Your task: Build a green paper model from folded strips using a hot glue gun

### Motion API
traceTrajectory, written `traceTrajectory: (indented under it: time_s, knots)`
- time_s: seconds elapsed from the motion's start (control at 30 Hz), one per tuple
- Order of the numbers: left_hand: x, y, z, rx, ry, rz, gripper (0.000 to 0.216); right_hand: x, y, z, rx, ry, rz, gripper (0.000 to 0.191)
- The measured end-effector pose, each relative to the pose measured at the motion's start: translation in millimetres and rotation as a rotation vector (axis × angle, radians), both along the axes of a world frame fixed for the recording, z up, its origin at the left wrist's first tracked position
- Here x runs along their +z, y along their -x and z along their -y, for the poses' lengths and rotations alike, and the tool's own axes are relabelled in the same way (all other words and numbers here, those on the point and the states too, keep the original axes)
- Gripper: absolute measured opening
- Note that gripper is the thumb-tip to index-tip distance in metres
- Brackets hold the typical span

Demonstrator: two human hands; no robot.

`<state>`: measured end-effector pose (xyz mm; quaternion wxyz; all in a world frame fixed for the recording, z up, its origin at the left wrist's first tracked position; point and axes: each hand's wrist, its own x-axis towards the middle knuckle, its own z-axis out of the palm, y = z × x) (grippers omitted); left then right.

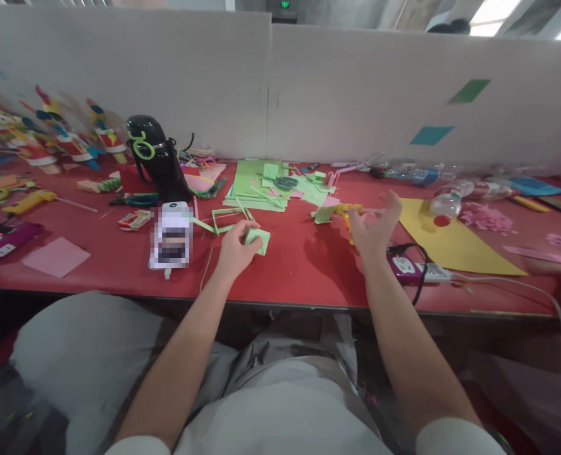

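Observation:
My left hand [238,248] pinches a small folded piece of light green paper [263,242] between thumb and fingers, low over the red table. Just behind it lies a frame of thin green paper strips [223,221]. My right hand [372,230] is spread at a yellow glue gun [348,211], its thumb beside or touching the gun and the other fingers raised apart. Part of the gun is hidden behind this hand. Close to the gun's tip stands another small green paper piece [323,215].
A phone [171,237] and a black bottle [159,158] stand left. Green sheets [256,177] with scissors [286,183] lie at the back. Right are a purple power box [403,265] with cables, yellow paper [455,243] and plastic bottles [446,205]. A white partition [356,88] rises behind.

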<state>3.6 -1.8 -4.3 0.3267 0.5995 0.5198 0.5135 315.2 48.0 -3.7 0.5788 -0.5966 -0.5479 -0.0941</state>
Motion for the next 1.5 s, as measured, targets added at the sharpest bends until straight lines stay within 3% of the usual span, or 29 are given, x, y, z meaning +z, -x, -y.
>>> traceTrajectory:
  time_s: [0.1, 0.23, 0.33, 0.4, 0.53, 0.63, 0.83, 1.03, 1.17, 1.5]
  knots:
    - [-1.2, 0.3, -1.2, -0.001, -0.004, -0.006, 0.025, 14.0, 8.8, 12.1, -0.060, -0.177, 0.183, 0.062]
    - [-0.9, 0.4, -0.7, -0.019, -0.009, -0.009, 0.025, 24.6, 24.7, 23.7, 0.033, -0.220, 0.292, 0.045]
    - [0.4, 0.0, 0.6, -0.021, -0.021, -0.021, 0.024, 21.3, 36.7, 17.9, 0.246, -0.013, 0.412, 0.038]
    - [0.9, -0.3, 1.3, -0.014, -0.021, -0.033, 0.023, 16.1, 42.2, 6.6, 0.352, 0.189, 0.518, 0.044]
    - [1.2, -0.9, 1.9, -0.010, -0.006, -0.029, 0.024, 9.2, 44.8, -19.1, 0.305, 0.443, 0.633, 0.058]
    - [1.5, -1.1, 2.3, -0.023, -0.004, -0.022, 0.024, 11.2, 47.3, -26.4, 0.285, 0.513, 0.594, 0.040]
    - [1.1, -1.7, 1.8, -0.052, 0.013, -0.015, 0.024, 19.1, 76.4, -5.8, 0.707, 0.357, 0.144, 0.024]
    - [1.5, -2.0, 1.2, -0.057, -0.002, -0.031, 0.024, 17.7, 107.4, 17.9, 0.852, 0.247, 0.004, 0.026]
    - [0.7, -2.5, 0.3, -0.058, 0.025, -0.005, 0.027, 16.1, 118.0, 28.7, 0.905, 0.184, 0.026, 0.026]
    - [1.7, -4.5, 0.8, -0.137, 0.071, 0.145, 0.037, 4.5, 132.1, 31.1, 0.910, -0.015, 0.329, 0.029]
